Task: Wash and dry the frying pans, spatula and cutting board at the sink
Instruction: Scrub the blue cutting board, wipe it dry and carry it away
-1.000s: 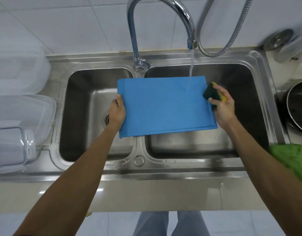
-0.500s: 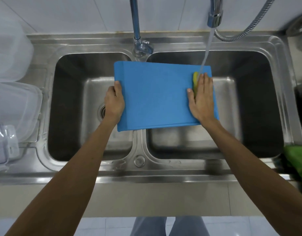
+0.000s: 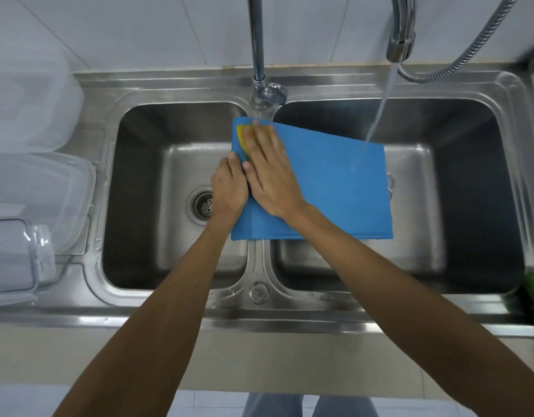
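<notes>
The right hand (image 3: pixel 268 173) has swept the sponge (image 3: pixel 241 137) across to the far-left corner of the cutting board (image 3: pixel 334 188) — fingers straight, pressing it flat — just beside the left hand (image 3: pixel 229 189), whose fingers clamp the board's left edge above the sink (image 3: pixel 169 84), so scrubbing looks well underway.

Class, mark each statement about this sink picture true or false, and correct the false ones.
1. The blue rectangular cutting board bridges both basins of the stainless steel double sink. True.
2. The right hand presses a yellow sponge flat onto the board. True.
3. The left hand hangs idle. False: it grips the board's left edge.
4. The tap is off. False: a water stream falls from the chrome spout onto the board's far right corner.
</notes>
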`<move>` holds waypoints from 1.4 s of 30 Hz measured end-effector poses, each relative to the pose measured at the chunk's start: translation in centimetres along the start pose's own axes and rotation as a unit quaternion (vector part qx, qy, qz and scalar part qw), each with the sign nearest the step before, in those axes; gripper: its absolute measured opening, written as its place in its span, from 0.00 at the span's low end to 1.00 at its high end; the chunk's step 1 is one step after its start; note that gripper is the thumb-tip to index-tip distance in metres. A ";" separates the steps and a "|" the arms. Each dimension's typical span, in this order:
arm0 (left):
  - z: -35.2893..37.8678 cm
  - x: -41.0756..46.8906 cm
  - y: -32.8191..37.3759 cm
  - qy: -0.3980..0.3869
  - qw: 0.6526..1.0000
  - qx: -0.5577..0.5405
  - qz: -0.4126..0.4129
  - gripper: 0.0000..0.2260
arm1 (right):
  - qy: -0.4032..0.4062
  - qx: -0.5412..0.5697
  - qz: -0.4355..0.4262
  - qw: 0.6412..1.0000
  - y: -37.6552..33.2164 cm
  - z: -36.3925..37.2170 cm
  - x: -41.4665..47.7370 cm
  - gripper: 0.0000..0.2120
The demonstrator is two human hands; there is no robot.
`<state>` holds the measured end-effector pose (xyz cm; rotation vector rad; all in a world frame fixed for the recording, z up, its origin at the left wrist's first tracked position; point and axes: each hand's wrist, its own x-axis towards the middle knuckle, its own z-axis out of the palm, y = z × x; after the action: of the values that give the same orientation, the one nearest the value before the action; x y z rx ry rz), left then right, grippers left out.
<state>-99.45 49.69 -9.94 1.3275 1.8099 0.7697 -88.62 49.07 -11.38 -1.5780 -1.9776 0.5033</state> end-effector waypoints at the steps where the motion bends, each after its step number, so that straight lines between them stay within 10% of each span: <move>1: 0.1 0.1 -0.2 0.010 1.000 -0.015 -0.002 0.21 | -0.008 0.005 -0.010 1.000 -0.2 -0.1 -1.2 0.27; 14: 1.2 -0.7 0.7 0.019 0.991 -0.108 -0.081 0.22 | -0.029 0.028 0.097 0.994 2.1 -0.7 3.6 0.26; 25: 0.7 -1.3 2.2 -0.020 0.990 -0.080 -0.118 0.28 | -0.117 0.004 0.068 0.991 -2.3 -1.7 -12.9 0.31; 35: 0.7 -1.1 1.7 -0.033 0.984 -0.127 -0.118 0.23 | -0.006 0.005 0.441 0.897 13.8 -4.4 -13.0 0.35; 42: 0.9 -1.4 2.4 -0.018 0.991 -0.096 -0.096 0.16 | -0.023 0.063 0.176 0.982 2.2 -0.7 -11.6 0.28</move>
<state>-97.21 49.01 -8.15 1.0210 1.7565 0.7883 -84.70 38.29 -14.33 -1.8550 -1.6656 0.7937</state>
